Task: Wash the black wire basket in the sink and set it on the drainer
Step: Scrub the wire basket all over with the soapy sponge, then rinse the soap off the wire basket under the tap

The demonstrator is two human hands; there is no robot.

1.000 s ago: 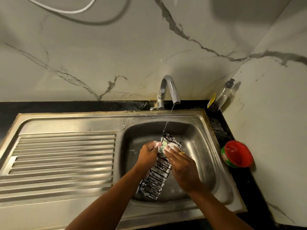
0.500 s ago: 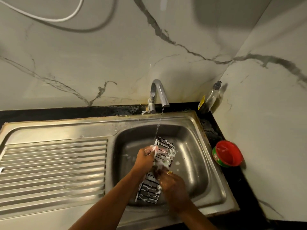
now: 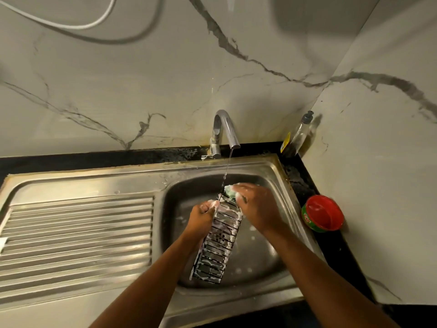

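A long black wire basket, streaked with white foam, stands tilted inside the steel sink bowl. My left hand grips its upper left edge. My right hand holds a green soapy sponge against the basket's top end, just under a thin stream of water from the tap. The ribbed drainer lies to the left of the bowl with nothing on it.
A dish-soap bottle leans in the back right corner. A red and green tub sits on the black counter strip right of the sink. Marble walls close the back and right. A white cable hangs on the wall.
My right hand with the sponge has slid from the basket's middle up to its top end. The left hand keeps its grip. The camera view shifted slightly.
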